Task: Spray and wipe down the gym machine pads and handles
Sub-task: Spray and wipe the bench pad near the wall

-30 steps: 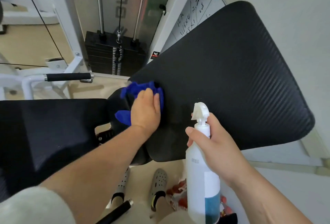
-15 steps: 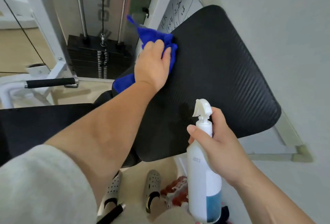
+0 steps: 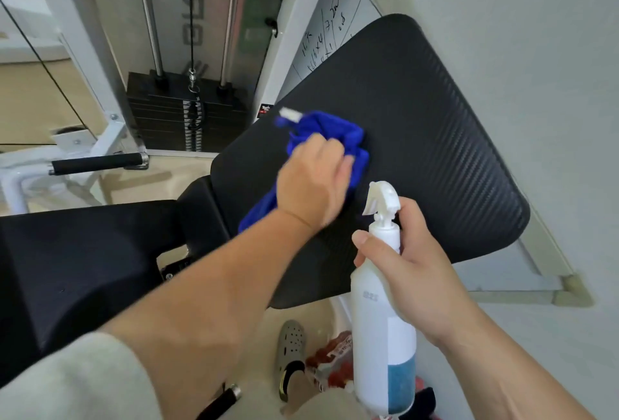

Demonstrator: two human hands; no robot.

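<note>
The left hand (image 3: 311, 181) presses a blue cloth (image 3: 330, 138) onto the black back pad (image 3: 435, 138); beside it, the right hand (image 3: 412, 262) grips a white spray bottle (image 3: 382, 325).

Whiteboard (image 3: 335, 14): handwritten figures, illegible; bottle (image 3: 382, 319) label unreadable

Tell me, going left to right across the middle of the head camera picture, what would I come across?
Black-gripped handle → weight stack → left hand pressing the blue cloth → spray bottle in the right hand → far edge of the ribbed black pad.
</note>
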